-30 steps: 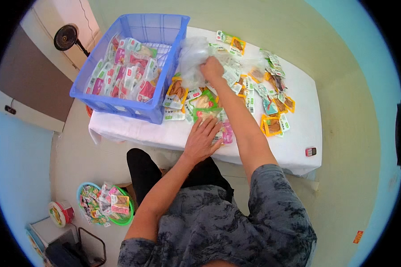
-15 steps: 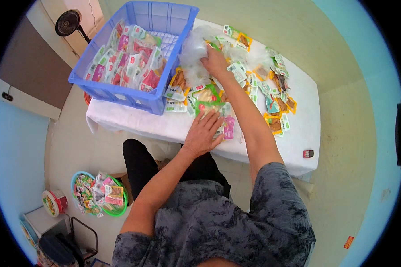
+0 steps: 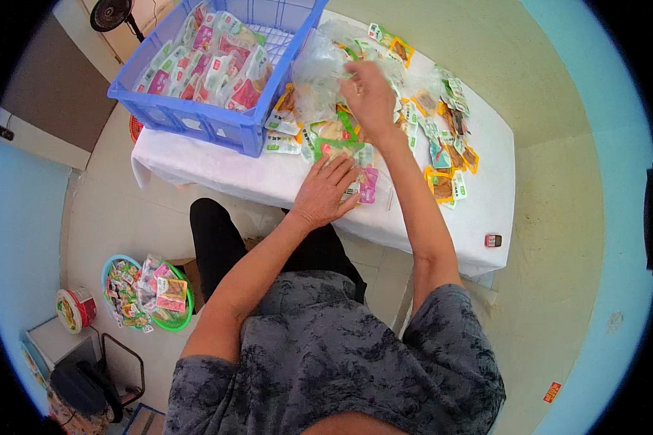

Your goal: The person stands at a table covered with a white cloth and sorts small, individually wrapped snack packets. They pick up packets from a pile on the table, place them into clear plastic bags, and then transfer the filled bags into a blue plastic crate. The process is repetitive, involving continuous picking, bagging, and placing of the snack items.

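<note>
My left hand (image 3: 326, 190) lies with fingers spread on packets at the table's front, over a green-edged packet (image 3: 345, 151) beside a pink-and-white one (image 3: 367, 185). My right hand (image 3: 368, 98), slightly blurred, has bent fingers at the crumpled clear plastic bags (image 3: 315, 61); whether it grips anything is unclear. Around both hands lie packets with yellow, green and white edges (image 3: 442, 187). To the left, a blue plastic crate (image 3: 185, 116) contains several upright bagged packets (image 3: 236, 87) with pink and white fronts.
White-clothed table (image 3: 479, 203), small red-and-black device (image 3: 493, 240) at its right. Pale wall (image 3: 559, 181) beyond. On the floor at left: a blue basket (image 3: 110, 290) and green basket (image 3: 185, 313) with packets, a red-and-white tub (image 3: 76, 310), a metal-framed chair (image 3: 123, 370). Black fan (image 3: 110, 14) behind.
My right hand has shifted rightward and back toward me across the bags. My left hand stays on the front packets. The scene sits higher in the picture as the view moved.
</note>
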Available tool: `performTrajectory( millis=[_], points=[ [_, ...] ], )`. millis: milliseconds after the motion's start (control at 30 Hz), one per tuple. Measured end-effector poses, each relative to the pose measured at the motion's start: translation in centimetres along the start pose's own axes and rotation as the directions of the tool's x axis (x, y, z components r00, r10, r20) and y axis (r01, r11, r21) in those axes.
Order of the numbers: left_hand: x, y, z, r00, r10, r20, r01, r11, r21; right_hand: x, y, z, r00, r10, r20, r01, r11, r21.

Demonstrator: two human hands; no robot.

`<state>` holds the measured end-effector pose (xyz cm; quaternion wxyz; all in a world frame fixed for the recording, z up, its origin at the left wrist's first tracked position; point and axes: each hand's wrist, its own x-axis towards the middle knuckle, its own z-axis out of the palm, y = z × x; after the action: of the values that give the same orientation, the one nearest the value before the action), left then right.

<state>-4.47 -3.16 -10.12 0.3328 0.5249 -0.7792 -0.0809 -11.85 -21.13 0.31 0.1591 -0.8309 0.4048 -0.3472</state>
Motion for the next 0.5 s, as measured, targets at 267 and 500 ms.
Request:
performTrajectory(
  millis=[267,500],
  points=[
    [-0.4,-0.3,1.1,0.999,-0.026,0.04,0.023,0.997,0.07,-8.2,-4.9,5.2,0.903,-0.188,0.386,0.263,0.953,-0.152],
    [-0.8,-0.7,2.2,1.0,0.02,-0.023,-0.02,1.0,0.022,-9.8,-5.1,9.1,0.96,-0.092,0.264,0.144,0.972,-0.183]
  ],
)
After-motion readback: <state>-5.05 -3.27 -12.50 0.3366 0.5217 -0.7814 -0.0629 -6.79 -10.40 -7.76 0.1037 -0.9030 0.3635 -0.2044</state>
